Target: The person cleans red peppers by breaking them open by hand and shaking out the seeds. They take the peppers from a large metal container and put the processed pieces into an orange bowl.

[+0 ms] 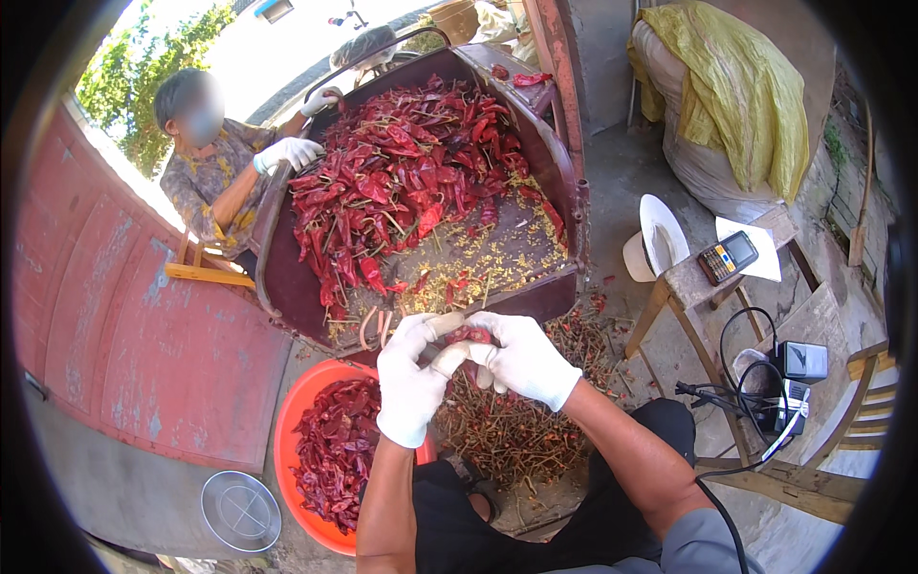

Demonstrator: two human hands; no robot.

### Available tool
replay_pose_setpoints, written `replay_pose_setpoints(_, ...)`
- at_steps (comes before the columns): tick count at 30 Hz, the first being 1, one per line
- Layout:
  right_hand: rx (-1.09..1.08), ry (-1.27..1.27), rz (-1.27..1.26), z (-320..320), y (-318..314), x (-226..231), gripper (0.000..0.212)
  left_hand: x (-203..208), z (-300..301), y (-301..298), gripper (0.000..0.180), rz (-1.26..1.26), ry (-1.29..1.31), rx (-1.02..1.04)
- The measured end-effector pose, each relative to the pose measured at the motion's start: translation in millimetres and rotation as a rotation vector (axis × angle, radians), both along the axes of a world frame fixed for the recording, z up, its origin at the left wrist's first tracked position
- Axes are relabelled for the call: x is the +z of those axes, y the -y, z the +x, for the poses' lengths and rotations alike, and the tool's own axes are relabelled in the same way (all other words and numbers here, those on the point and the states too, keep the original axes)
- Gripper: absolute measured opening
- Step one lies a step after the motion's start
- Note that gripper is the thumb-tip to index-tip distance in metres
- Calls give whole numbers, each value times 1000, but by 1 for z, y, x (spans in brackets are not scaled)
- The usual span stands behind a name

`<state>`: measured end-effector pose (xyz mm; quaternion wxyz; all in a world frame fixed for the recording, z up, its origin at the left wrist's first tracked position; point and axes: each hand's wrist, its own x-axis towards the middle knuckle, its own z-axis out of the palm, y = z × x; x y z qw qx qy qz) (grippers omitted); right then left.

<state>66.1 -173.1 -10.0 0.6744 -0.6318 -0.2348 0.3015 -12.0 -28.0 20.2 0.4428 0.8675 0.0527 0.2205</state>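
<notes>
A dried red chili pepper [469, 335] is pinched between my two hands, partly covered by the fingers. My left hand [413, 368], in a white glove, grips it from the left. From the right, my right hand [526, 359], gloved the same way, closes on it too. Just beyond them a large heap of dried red chilies [402, 163] fills much of a dark red metal cart bed [550, 287], with yellow seeds [478, 263] scattered near its front. An orange-red basin [287, 430] with stemless-looking chilies stands below left of my hands. Loose stems [512, 435] cover the ground under my right hand.
A person [215, 163] in white gloves sits at the cart's left side, hands at its edge. At right stand a wooden bench [688, 282] with a handheld device [727, 256], a white hat [660, 234] and cables. A round sieve-like dish [241, 511] lies at lower left.
</notes>
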Motion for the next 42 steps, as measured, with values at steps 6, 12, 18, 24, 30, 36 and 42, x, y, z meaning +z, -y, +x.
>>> replay_pose_setpoints(6,97,-26,62,-1,4,9,35,-7,-2,-3,27,132,112,33)
replay_pose_setpoints(12,115,58,-6,0,5,4,27,-5,-5,-1,33,383,146,8)
replay_pose_setpoints(18,122,183,-132,-5,2,12,25,-14,-2,-3,29,486,212,-22)
replay_pose_setpoints(24,-17,283,-100,-6,-5,-6,28,-13,-1,1,12,-18,-9,63)
replay_pose_setpoints(30,-152,272,-30,3,-6,-25,30,-19,2,-19,16,-355,17,126)
replay_pose_setpoints(36,-179,45,32,14,4,-16,24,-88,26,-130,23,303,-65,463)
replay_pose_setpoints(42,-220,-230,239,23,1,-13,18,-113,22,-152,48,776,-402,546)
